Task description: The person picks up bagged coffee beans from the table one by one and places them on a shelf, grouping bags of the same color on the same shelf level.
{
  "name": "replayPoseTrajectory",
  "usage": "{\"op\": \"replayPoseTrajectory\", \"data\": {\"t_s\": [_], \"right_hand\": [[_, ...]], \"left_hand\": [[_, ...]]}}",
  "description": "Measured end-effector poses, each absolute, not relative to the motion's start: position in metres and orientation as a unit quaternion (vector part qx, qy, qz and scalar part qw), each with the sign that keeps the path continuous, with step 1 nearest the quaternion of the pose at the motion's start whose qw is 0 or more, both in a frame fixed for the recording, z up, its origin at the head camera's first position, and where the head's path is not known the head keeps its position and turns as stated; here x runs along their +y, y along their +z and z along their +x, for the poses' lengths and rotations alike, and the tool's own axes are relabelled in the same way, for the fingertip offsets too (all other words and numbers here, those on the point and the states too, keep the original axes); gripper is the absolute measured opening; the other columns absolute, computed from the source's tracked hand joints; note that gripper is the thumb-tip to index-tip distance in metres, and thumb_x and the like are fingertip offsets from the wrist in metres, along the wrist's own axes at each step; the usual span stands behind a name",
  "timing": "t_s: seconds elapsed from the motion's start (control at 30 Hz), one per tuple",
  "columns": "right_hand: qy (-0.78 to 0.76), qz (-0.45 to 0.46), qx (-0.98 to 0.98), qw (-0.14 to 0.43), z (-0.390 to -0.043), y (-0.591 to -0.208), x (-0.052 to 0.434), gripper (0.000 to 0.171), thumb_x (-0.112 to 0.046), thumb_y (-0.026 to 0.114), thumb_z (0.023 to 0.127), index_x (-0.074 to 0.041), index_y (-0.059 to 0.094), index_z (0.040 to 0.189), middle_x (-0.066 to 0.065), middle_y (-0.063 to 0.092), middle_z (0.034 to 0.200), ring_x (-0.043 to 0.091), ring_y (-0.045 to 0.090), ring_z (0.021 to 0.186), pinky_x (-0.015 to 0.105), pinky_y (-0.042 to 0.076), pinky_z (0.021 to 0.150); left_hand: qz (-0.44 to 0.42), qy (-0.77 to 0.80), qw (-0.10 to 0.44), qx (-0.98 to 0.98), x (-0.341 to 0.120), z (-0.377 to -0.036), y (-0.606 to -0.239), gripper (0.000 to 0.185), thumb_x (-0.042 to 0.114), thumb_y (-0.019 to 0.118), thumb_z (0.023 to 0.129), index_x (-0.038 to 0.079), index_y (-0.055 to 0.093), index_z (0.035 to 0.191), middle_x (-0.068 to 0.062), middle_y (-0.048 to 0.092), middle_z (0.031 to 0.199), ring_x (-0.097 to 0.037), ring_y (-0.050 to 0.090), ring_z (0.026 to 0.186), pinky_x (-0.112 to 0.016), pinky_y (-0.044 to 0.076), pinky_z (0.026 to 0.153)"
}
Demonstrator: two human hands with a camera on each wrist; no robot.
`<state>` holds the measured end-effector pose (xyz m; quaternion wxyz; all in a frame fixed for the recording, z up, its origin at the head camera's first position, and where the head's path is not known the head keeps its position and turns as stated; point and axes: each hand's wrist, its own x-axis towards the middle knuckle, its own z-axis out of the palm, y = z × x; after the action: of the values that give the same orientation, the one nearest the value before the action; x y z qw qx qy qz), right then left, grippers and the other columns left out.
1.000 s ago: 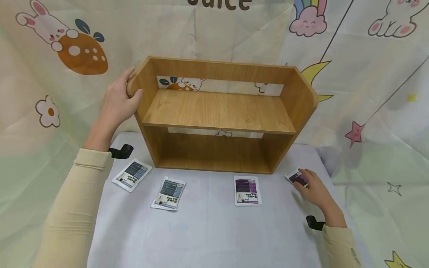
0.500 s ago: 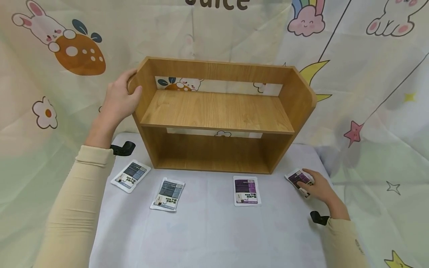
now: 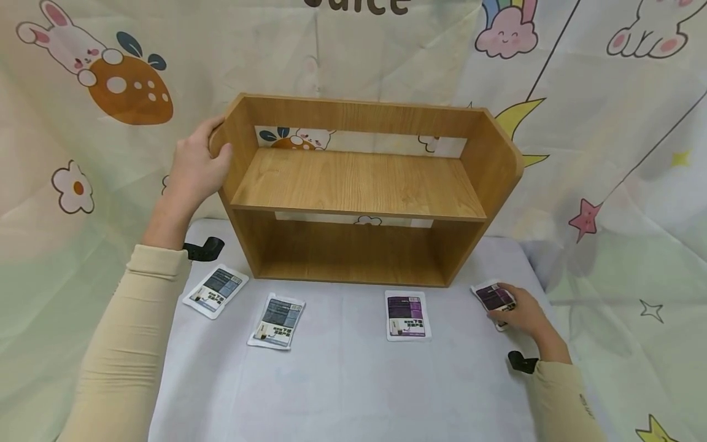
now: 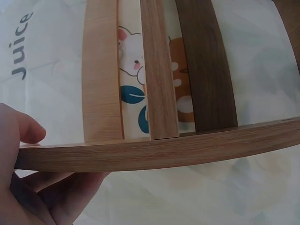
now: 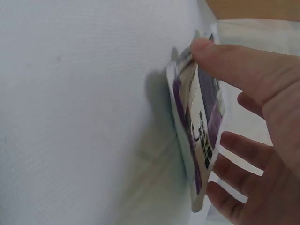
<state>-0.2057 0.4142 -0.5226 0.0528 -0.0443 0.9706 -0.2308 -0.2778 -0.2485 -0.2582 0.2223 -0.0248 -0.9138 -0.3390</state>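
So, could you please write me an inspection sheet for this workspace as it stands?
Surface: table under a white cloth, wrinkled but flat.
Job's things: wooden shelf upright at the back, both levels bare; purple packet at the right, one edge lifted off the cloth.
Clutter: second purple packet and two grey packets lying flat in front of the shelf.
Hands: left hand grips the shelf's left side panel; right hand pinches the purple packet between thumb and fingers.
Cables: nothing seen; black wrist straps only.
Surroundings: cartoon-print curtain behind and to both sides.
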Motion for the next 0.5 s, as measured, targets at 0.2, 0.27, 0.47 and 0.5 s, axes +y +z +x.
{"op": "replayPoseTrajectory", "data": {"t_s": [0.2,0.27,0.47,0.5], "right_hand": [[-0.24,-0.042,0.969,0.041,-0.206,-0.527,0.413,0.089,-0.041,0.082,0.075,0.004,0.04,0.14,0.04,0.042,0.128,0.051,0.043,0.113,0.065,0.035,0.092],[-0.249,-0.041,0.967,0.043,-0.206,-0.529,0.412,0.089,-0.042,0.082,0.076,0.003,0.04,0.14,0.039,0.044,0.127,0.05,0.045,0.111,0.065,0.037,0.09],[-0.299,-0.029,0.952,0.063,-0.203,-0.535,0.409,0.087,-0.041,0.081,0.077,-0.003,0.04,0.144,0.029,0.052,0.115,0.039,0.051,0.098,0.047,0.043,0.077],[-0.307,-0.026,0.949,0.065,-0.202,-0.536,0.407,0.086,-0.041,0.081,0.078,-0.004,0.04,0.144,0.028,0.052,0.115,0.037,0.051,0.097,0.044,0.043,0.076]], "left_hand": [[-0.024,-0.339,0.241,-0.909,-0.25,-0.28,-0.26,0.052,0.027,0.042,0.099,0.029,0.039,0.15,-0.01,0.055,0.137,-0.031,0.062,0.107,-0.049,0.053,0.081],[-0.025,-0.34,0.246,-0.908,-0.251,-0.28,-0.261,0.051,0.028,0.042,0.098,0.029,0.04,0.149,-0.009,0.056,0.136,-0.03,0.063,0.107,-0.049,0.053,0.081],[-0.027,-0.342,0.254,-0.904,-0.251,-0.28,-0.263,0.05,0.028,0.043,0.098,0.03,0.042,0.148,-0.009,0.058,0.133,-0.029,0.064,0.104,-0.049,0.054,0.079],[-0.028,-0.341,0.255,-0.904,-0.251,-0.28,-0.264,0.05,0.028,0.044,0.098,0.03,0.042,0.148,-0.009,0.058,0.133,-0.029,0.064,0.103,-0.049,0.054,0.079]]}}
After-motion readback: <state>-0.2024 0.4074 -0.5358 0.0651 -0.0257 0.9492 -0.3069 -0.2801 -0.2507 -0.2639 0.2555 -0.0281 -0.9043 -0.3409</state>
